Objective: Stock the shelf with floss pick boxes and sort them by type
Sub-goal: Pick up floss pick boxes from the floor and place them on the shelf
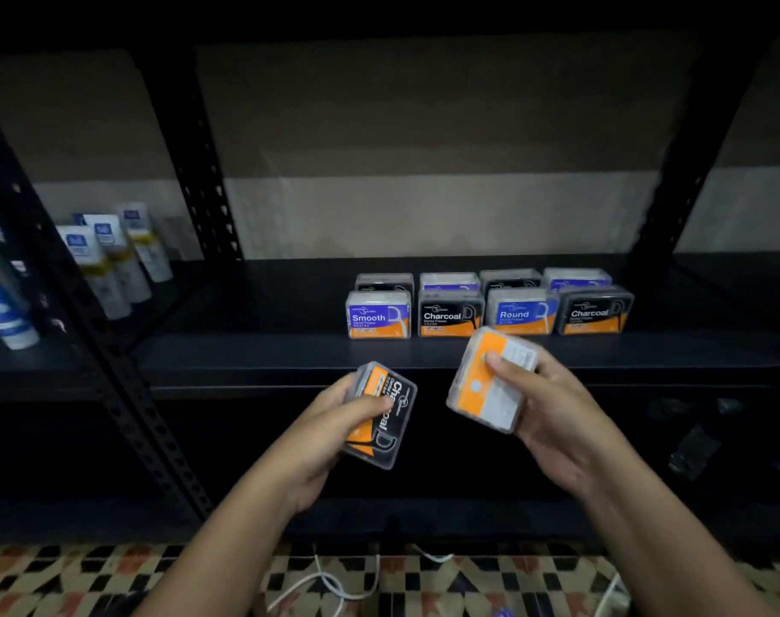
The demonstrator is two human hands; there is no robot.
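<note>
My left hand grips a black-and-orange Charcoal floss pick box, held on end below the shelf edge. In my right hand is a second box, its orange-and-white back toward me, so its type is hidden. On the dark shelf stands a front row: a Smooth box, a Charcoal box, a Round box and another Charcoal box. A back row of several boxes shows behind them. The box in my right hand hovers just in front of the Round box.
White tubes with blue labels stand on the neighbouring shelf at the left, beyond a black perforated upright. Another upright stands at the back. Dark items lie on the lower shelf at right. White cables lie on the patterned floor.
</note>
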